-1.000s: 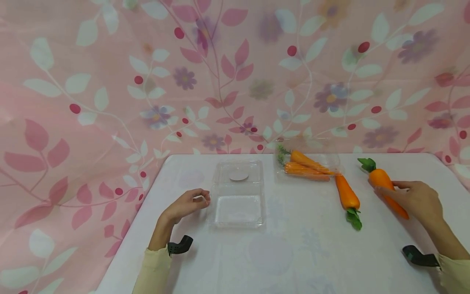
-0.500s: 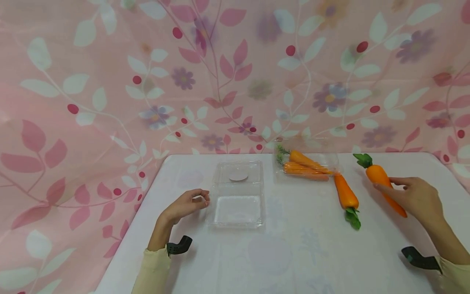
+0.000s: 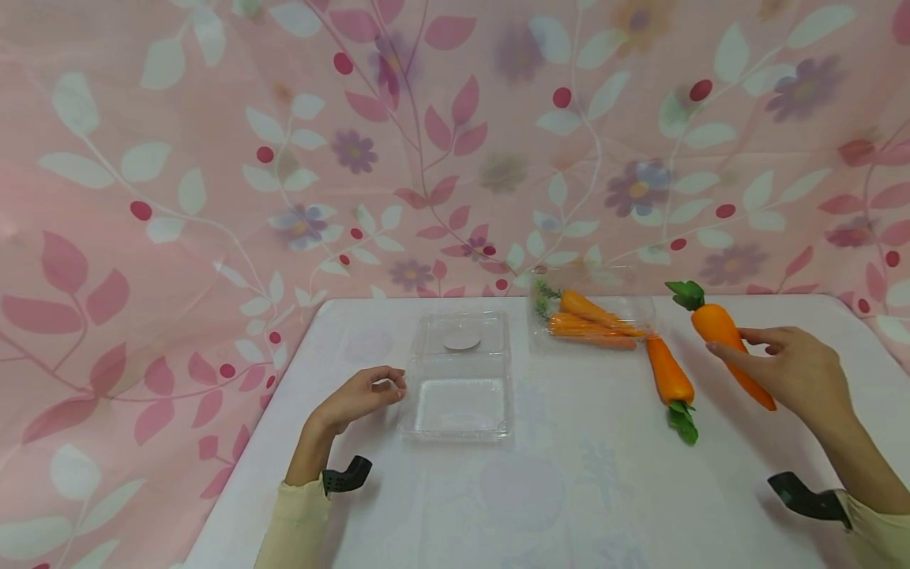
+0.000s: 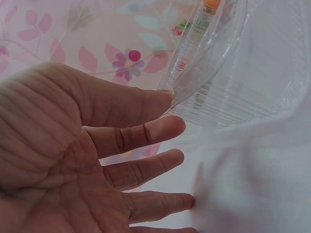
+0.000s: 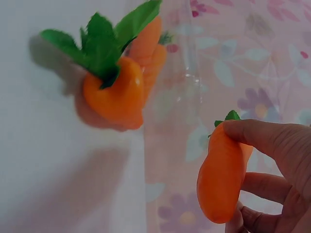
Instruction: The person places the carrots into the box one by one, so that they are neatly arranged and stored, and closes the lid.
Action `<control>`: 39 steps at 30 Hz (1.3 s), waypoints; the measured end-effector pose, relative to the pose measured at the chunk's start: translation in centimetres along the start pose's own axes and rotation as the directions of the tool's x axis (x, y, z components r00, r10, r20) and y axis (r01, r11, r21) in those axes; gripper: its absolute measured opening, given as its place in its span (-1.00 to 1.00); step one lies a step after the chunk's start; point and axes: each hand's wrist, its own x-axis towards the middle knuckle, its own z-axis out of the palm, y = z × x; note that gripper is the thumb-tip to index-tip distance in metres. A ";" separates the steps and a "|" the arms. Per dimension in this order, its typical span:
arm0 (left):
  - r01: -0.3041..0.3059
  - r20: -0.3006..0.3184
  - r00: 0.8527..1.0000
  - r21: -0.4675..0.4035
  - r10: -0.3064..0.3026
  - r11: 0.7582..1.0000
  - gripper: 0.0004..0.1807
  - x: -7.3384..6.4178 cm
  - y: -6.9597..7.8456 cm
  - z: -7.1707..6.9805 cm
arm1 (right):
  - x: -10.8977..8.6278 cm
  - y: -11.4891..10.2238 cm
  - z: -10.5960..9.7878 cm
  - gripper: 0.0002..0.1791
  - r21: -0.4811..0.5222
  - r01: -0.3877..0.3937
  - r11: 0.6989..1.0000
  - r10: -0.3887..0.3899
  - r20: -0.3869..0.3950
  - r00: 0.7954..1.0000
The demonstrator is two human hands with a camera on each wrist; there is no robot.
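Note:
My right hand (image 3: 803,371) holds an orange carrot (image 3: 721,336) with green leaves between thumb and fingers, raised over the right side of the table. In the right wrist view the held carrot (image 5: 221,179) tapers toward the camera, leaves pointing away. My left hand (image 3: 362,395) is beside the left edge of an open clear plastic clamshell box (image 3: 458,403). In the left wrist view its thumb overlaps the box's rim (image 4: 194,92), with the other fingers spread below. Another leafy carrot (image 3: 671,375) lies on the table between the boxes and my right hand.
A second clear clamshell box (image 3: 540,336) stands at the table's back edge, with several thin carrots (image 3: 593,320) in it. The white-covered table (image 3: 604,498) ends at a pink floral cloth (image 3: 455,158) hanging behind.
My right hand has raised the carrot and moved it left and away from me, toward the table's back. The left hand, both boxes and the other carrots stay where they were.

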 end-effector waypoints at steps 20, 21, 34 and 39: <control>0.004 0.008 1.000 0.000 -0.004 1.000 -0.88 -0.2 -0.1 0.0 | -1.4 -5.4 1.5 -0.17 0.061 0.212 0.975 -0.212 -0.004 0.977; 0.005 0.005 1.000 -0.001 -0.005 1.000 -0.88 -0.2 -0.1 0.0 | -1.4 -5.7 1.6 -0.18 0.061 0.222 0.973 -0.222 -0.004 0.975; -0.001 0.007 1.000 0.004 0.001 1.000 -0.86 0.0 -0.2 0.0 | -2.5 -8.8 3.8 -0.19 0.094 0.322 0.942 -0.327 0.044 0.944; -0.004 0.012 1.000 0.001 0.004 1.000 -0.84 0.1 -0.4 0.0 | -2.8 -9.8 4.9 -0.21 0.121 0.356 0.927 -0.364 0.052 0.930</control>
